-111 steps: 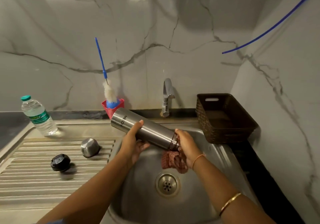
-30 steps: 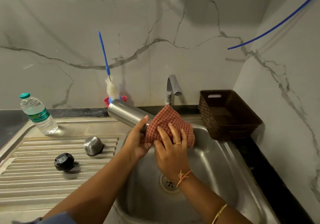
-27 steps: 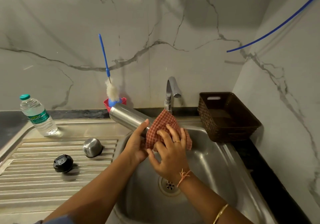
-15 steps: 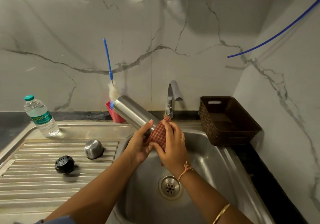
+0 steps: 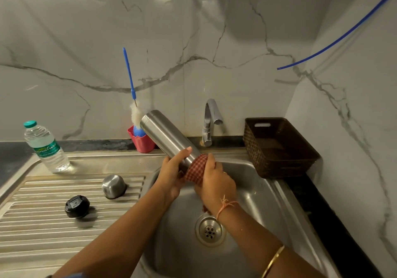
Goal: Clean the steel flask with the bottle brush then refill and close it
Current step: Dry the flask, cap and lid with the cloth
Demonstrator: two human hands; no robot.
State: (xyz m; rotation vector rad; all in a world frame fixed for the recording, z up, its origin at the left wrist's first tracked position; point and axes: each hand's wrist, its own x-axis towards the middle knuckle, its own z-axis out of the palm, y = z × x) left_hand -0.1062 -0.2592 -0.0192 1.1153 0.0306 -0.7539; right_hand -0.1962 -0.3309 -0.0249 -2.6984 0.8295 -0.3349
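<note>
The steel flask (image 5: 165, 136) hangs tilted over the sink (image 5: 257, 202), its closed base raised toward the far left and its lower end hidden inside a red checked cloth (image 5: 196, 169). The left hand (image 5: 171, 174) is wrapped round the flask's middle, thumb over the top. The right hand (image 5: 214, 183) is curled round the cloth and clasps it against that lower end. The step looks like wiping or drying the outside (whether the mouth sits under the cloth cannot be seen). To do it well, the left hand should anchor the body firmly, since wet polished steel is likely slippery, and the right should twist the cloth round the barrel and draw it along rather than dab. Working over the basin is sensible, as a slip would land in the sink. The bottle brush (image 5: 130, 78) stands in a red cup (image 5: 140, 143) by the far wall. The steel cap (image 5: 113, 186) and black stopper (image 5: 77, 206) lie on the drainboard (image 5: 43, 224) to the left, the water bottle (image 5: 46, 149) beyond them, for refilling and closing.
</note>
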